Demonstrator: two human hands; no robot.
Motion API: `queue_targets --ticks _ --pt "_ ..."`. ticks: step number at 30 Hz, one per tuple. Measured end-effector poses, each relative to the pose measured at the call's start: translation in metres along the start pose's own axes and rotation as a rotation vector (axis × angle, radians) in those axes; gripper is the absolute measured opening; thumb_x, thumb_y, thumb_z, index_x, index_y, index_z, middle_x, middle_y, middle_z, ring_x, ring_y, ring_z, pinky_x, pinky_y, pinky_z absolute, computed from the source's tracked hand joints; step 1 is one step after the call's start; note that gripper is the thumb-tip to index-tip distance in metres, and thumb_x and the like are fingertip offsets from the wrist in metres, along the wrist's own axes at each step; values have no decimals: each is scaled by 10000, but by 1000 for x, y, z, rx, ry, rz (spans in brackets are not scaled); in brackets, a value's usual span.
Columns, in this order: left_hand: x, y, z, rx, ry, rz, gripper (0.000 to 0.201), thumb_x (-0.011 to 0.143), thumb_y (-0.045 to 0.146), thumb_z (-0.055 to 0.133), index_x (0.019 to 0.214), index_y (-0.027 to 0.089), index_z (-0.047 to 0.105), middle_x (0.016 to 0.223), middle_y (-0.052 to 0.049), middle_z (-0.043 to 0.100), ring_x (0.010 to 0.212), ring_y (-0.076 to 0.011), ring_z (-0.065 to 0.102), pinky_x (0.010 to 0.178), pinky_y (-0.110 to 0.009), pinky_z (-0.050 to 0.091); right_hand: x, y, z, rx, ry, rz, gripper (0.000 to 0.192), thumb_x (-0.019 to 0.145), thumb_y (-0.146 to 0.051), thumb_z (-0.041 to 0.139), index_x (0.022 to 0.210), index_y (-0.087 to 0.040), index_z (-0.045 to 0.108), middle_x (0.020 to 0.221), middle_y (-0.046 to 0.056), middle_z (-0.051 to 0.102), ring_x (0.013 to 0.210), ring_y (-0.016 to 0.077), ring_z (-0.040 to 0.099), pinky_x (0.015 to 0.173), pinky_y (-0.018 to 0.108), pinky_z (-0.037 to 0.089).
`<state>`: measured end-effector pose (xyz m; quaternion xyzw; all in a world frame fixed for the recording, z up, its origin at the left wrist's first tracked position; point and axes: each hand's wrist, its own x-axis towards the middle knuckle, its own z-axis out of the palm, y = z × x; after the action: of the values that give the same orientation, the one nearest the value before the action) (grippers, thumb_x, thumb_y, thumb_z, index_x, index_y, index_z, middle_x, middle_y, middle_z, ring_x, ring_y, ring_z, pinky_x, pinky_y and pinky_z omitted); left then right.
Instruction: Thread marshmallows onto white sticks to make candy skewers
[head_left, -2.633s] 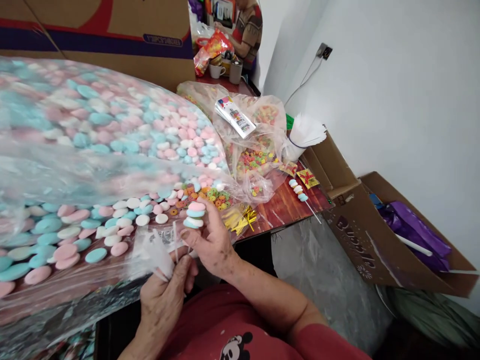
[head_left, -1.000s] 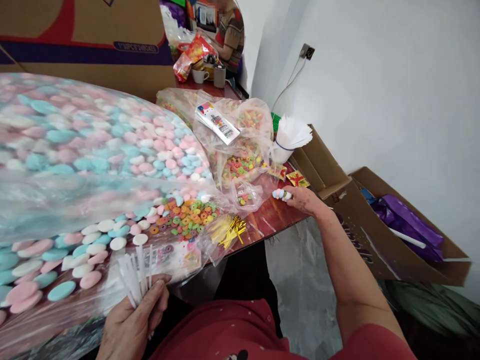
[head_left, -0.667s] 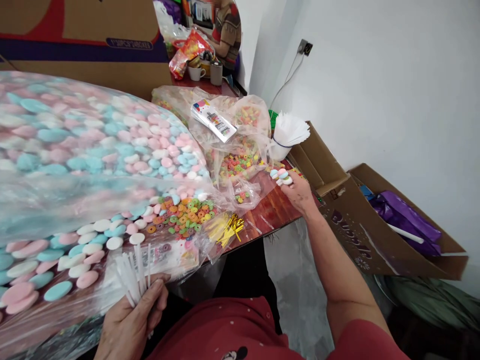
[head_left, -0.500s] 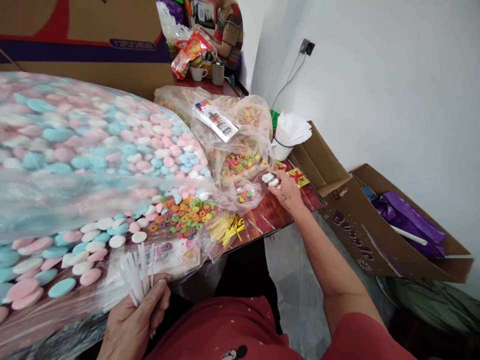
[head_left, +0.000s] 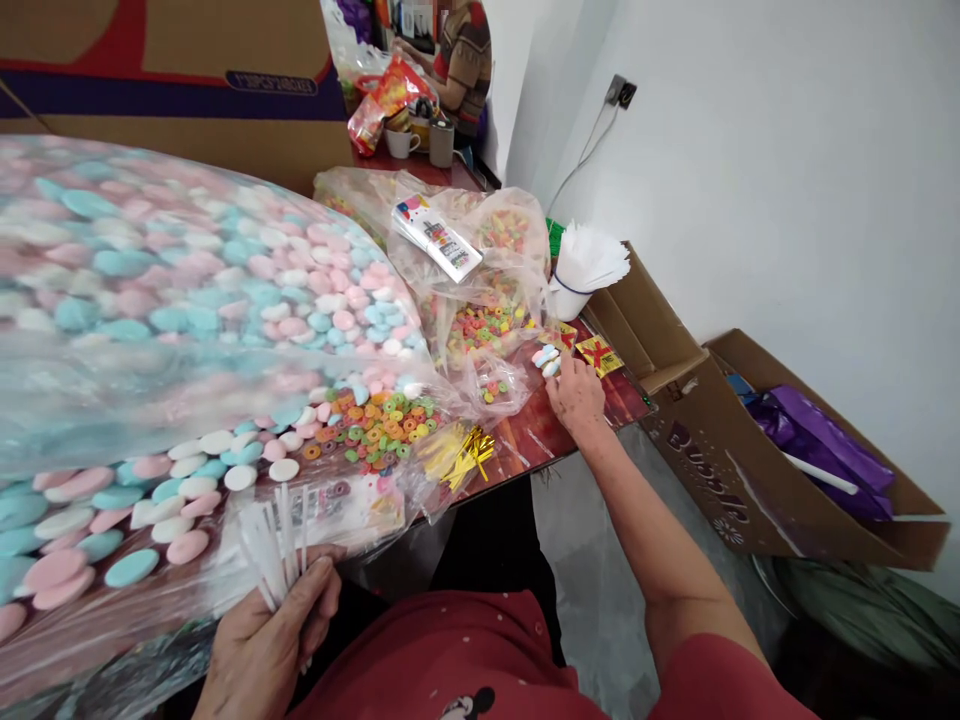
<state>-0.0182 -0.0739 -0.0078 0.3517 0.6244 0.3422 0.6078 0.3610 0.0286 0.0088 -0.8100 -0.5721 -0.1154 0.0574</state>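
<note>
My left hand (head_left: 277,625) is closed around a bundle of thin white sticks (head_left: 279,548) at the front edge of the table. Out at the table's right end, my right hand (head_left: 577,398) rests with its fingers spread and slightly bent. Just beyond its fingertips lies a small cluster of pink, white and blue candies (head_left: 547,360); whether a finger touches it I cannot tell. Left of this hand sits a clear bag with a few candy rings (head_left: 491,388). Loose candy rings (head_left: 382,425) and gold twist ties (head_left: 466,458) lie between my hands.
A large clear bag of pastel candies (head_left: 187,270) covers the left side. Behind are a bag of candy rings (head_left: 487,310), stacked printed packets (head_left: 437,238) and a white cup (head_left: 568,300). Cardboard boxes (head_left: 697,460) stand at right. Another person (head_left: 461,70) sits at the back.
My right hand has drawn back slightly towards me from the candy cluster, which stays in place on the table. My left hand still holds the sticks. The view has shifted a little.
</note>
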Motion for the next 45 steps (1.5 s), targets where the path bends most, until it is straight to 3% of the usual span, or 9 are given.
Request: queue_targets --ticks 5,9,17,24,28,32,35,41,45 --pt "1 -4 -4 -17 13 -9 469 690 585 729 870 165 626 539 51 515 408 -72 357 362 -173 272 -3 -6 -4 203 161 -196 484 934 -298 402 1359 -76 474 1375 210 519 1271 329 441 1053 481 347" --pt "2 -5 -4 -6 8 10 439 687 570 730 816 163 629 489 53 487 406 -76 365 371 -176 285 -9 -28 -1 427 45 -342 526 949 -357 394 1391 -77 447 1412 202 502 1327 298 422 1107 474 332" --pt "-2 7 3 -40 55 -10 453 625 556 759 809 155 652 520 41 517 386 -81 372 343 -198 283 -16 -81 -4 590 -109 -238 371 910 -248 440 1243 -142 566 1175 140 651 1102 257 558 978 386 419" --pt "0 4 0 -31 48 -16 491 612 607 754 735 154 609 505 46 496 379 -67 354 347 -182 270 15 -63 -11 611 -114 -37 213 866 -222 439 849 -181 648 817 73 670 813 216 585 771 315 429" --pt "2 0 -2 -34 49 -12 493 627 610 748 752 153 613 515 43 507 390 -70 362 351 -182 270 28 -55 -8 689 -114 -15 259 877 -225 380 847 -195 635 744 19 661 716 175 569 673 271 428" --pt "2 -1 -2 -41 48 -7 482 648 607 740 716 150 602 506 43 496 389 -68 355 354 -183 262 22 -70 -6 790 -197 -48 238 877 -231 393 823 -182 619 711 2 657 643 149 565 616 247 425" --pt "0 1 -2 -26 23 -1 475 665 595 736 642 149 575 486 40 476 397 -68 356 360 -182 270 13 -83 -12 760 -236 -71 198 871 -228 439 851 -178 630 720 21 657 672 169 576 670 276 440" --pt "-8 10 2 -173 45 14 484 627 550 787 869 157 643 509 48 521 369 -72 368 334 -178 281 -5 -84 -37 374 0 -184 382 918 -243 426 1248 -98 554 1200 198 621 1100 315 541 987 464 399" --pt "-10 36 10 -432 0 16 400 670 494 780 877 179 644 490 59 491 341 -60 324 319 -179 278 -42 -99 -51 531 258 -352 427 959 -326 374 1301 -113 516 1284 187 580 1214 302 503 1074 494 359"
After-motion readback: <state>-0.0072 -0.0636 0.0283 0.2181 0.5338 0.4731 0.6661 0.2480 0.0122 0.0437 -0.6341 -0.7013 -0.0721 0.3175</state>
